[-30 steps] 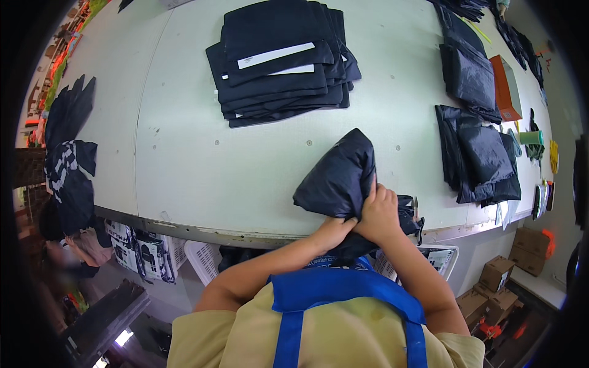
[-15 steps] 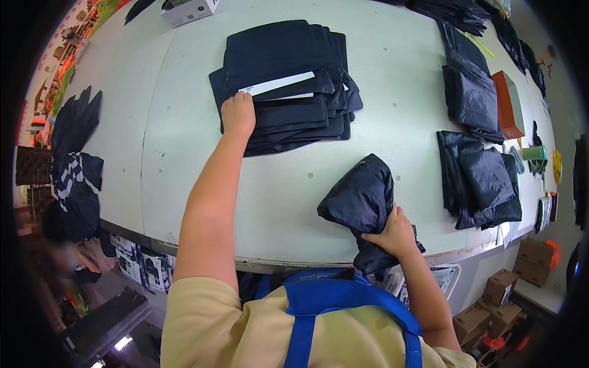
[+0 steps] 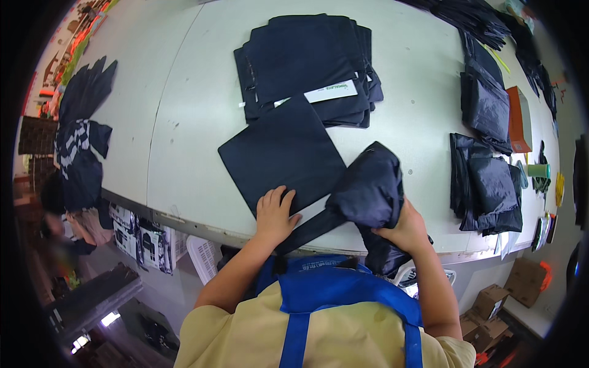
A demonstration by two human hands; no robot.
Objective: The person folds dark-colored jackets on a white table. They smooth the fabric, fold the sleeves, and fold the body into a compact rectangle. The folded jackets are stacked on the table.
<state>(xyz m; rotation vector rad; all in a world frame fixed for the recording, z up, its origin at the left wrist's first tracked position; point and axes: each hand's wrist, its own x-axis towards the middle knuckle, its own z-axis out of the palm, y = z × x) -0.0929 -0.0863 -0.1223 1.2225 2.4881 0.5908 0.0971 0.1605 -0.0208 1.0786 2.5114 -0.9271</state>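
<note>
Table [image 3: 184, 110], flat bag [image 3: 282, 153] newly near.

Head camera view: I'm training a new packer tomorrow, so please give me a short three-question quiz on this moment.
1. True or false: the left hand rests on the flat dark square sheet.
2. What does the right hand grip? A) an orange box B) a bunched dark bag C) a white label
3. What white thing lies on the stack of dark sheets?

Key: 1 true; 2 B; 3 a paper strip.
</note>
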